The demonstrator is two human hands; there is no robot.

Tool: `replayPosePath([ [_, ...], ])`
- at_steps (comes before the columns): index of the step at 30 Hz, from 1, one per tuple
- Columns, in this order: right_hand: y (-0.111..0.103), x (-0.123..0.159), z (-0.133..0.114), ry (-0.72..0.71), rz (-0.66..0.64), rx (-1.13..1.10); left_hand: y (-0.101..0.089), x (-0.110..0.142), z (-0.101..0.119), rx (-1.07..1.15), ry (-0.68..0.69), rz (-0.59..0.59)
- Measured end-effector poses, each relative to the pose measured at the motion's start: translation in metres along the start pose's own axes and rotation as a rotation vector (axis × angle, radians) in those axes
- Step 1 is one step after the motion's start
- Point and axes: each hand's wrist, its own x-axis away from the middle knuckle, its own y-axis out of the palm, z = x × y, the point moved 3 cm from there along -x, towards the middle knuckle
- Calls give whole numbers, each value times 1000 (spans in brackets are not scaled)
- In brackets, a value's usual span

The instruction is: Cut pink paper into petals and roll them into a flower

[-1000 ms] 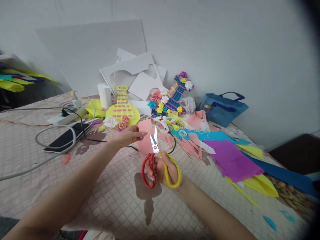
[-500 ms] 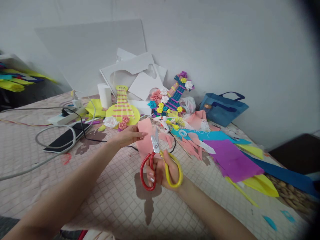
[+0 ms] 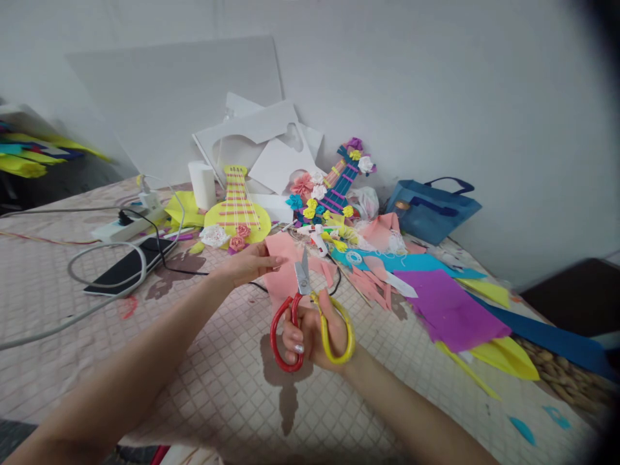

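Observation:
My left hand pinches the left edge of a pink crepe paper piece, thumb on the near side. My right hand grips scissors with one red and one yellow handle, fingers through the loops. The blades stand parted and point away from me, in front of the paper's right side; whether they touch it I cannot tell. Pink paper scraps lie to the right. Behind my left hand rests a yellow paper guitar with strings and paper flowers.
A white glue gun lies beyond the scissors. A purple sheet and blue strip spread at right, near a blue bag. At left are a black phone-like slab, cables and a power strip. A decorated blue guitar leans behind.
The scissor handles have spread wider and the scissors have shifted slightly, their blades turning a little. The pink paper's upper part has tilted left slightly. My left hand stays nearly still.

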Motion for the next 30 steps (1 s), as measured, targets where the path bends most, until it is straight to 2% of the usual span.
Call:
replayPosePath([
  [7, 2, 0, 4, 5, -26, -36, 5, 1, 1, -13, -9, 9],
  [14, 1, -1, 4, 25, -13, -38, 3, -1, -1, 48, -5, 134],
  [20, 3, -1, 4, 17, -10, -30, 5, 0, -1, -8, -19, 90],
  [30, 1, -2, 5, -10, -8, -42, 3, 2, 2, -27, -21, 92],
])
